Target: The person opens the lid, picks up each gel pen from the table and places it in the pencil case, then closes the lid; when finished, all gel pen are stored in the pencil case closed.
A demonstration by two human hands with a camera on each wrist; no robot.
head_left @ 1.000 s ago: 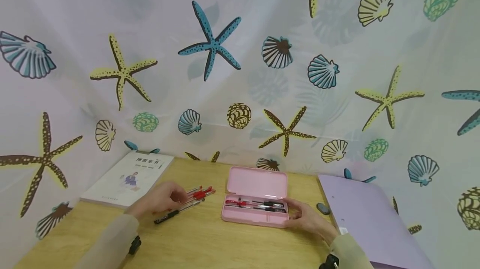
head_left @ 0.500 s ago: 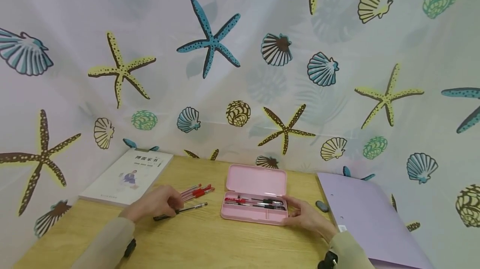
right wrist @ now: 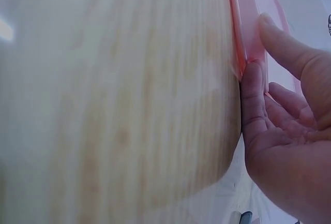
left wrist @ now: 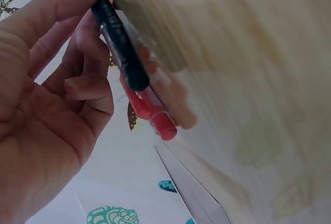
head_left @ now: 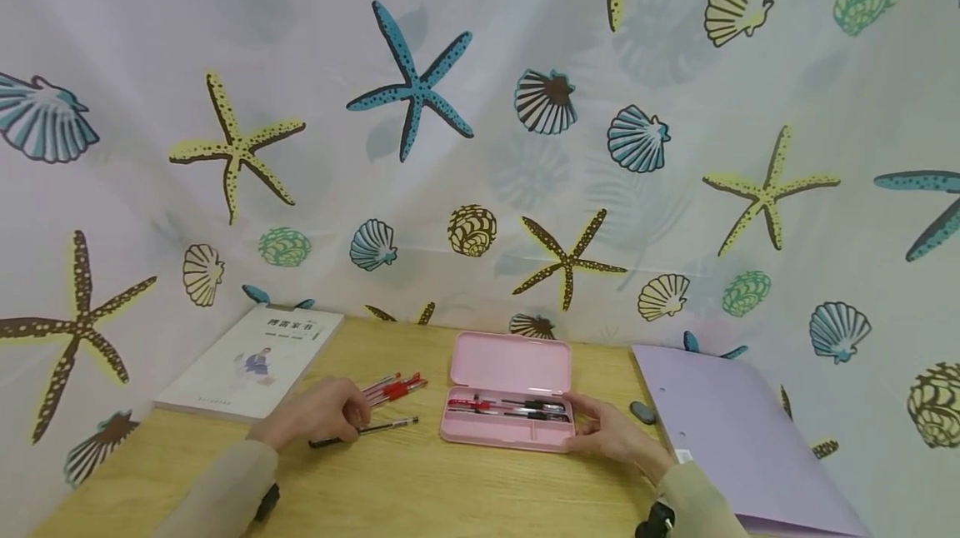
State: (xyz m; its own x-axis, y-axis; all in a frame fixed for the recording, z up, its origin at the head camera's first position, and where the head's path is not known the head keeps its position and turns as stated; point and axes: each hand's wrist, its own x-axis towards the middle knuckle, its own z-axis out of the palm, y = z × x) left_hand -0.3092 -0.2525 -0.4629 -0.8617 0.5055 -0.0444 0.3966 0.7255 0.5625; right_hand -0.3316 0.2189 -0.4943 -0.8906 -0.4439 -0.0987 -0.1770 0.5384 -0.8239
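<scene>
Left hand pinches a black-capped clear plastic pen; right hand grips the near right corner of an open pink plastic pencil case.

The left hand covers the pen's near end in the head view, and its wrist view is blurred, showing only fingers curled round the barrel with red-capped pens behind. The right wrist view shows just the thumb and a finger clamped on the case's wall. Compared with a second ago, the black pen has been drawn clear of the red bundle and lies closer to the person. Beyond the left hand lies a white paperback book; right of the right hand sit a small grey eraser and a lilac folder, all on a pale wooden table.
</scene>
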